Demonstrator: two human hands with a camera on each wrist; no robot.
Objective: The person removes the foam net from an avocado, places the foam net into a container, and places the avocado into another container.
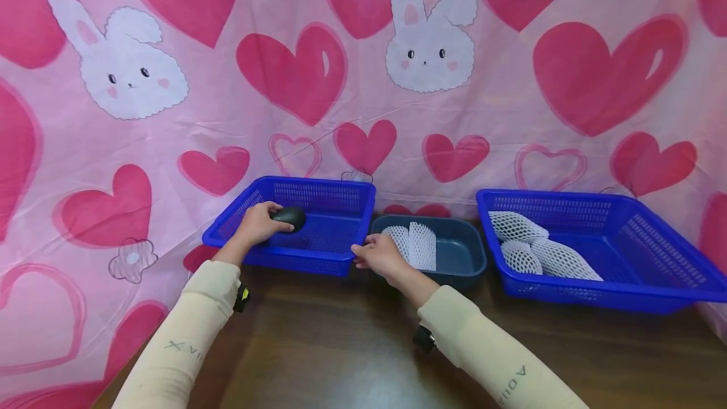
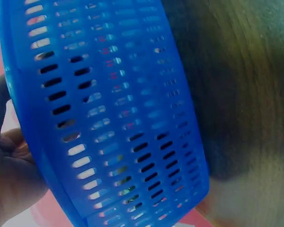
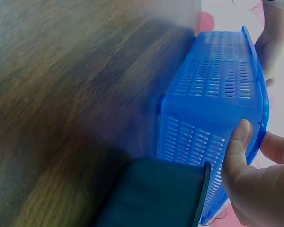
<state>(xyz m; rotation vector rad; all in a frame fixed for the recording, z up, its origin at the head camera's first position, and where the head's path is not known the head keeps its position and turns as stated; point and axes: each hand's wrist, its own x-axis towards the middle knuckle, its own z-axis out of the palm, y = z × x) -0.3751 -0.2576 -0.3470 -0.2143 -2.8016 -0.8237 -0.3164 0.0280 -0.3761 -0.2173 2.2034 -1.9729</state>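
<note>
In the head view my left hand (image 1: pixel 260 225) reaches over the front rim of the left blue basket (image 1: pixel 318 251) and grips a dark green, oval avocado (image 1: pixel 291 218) inside it. The left wrist view shows mostly the slotted outer wall (image 2: pixel 118 104) of this basket, with the avocado hidden behind it. My right hand (image 1: pixel 382 254) pinches the basket's rim at the front right corner. In the right wrist view the thumb (image 3: pixel 237 144) lies against the outer wall and a finger sits across the rim. A dark grey-green tub (image 1: pixel 460 273) stands just below that hand.
White foam net sleeves (image 1: pixel 422 246) lie in the tub. On the right, a larger blue basket (image 1: pixel 613 298) holds several net-wrapped items (image 1: pixel 562 260). All stand on a brown wooden table (image 1: pixel 341 346), before a pink heart-and-rabbit cloth (image 1: pixel 363 100).
</note>
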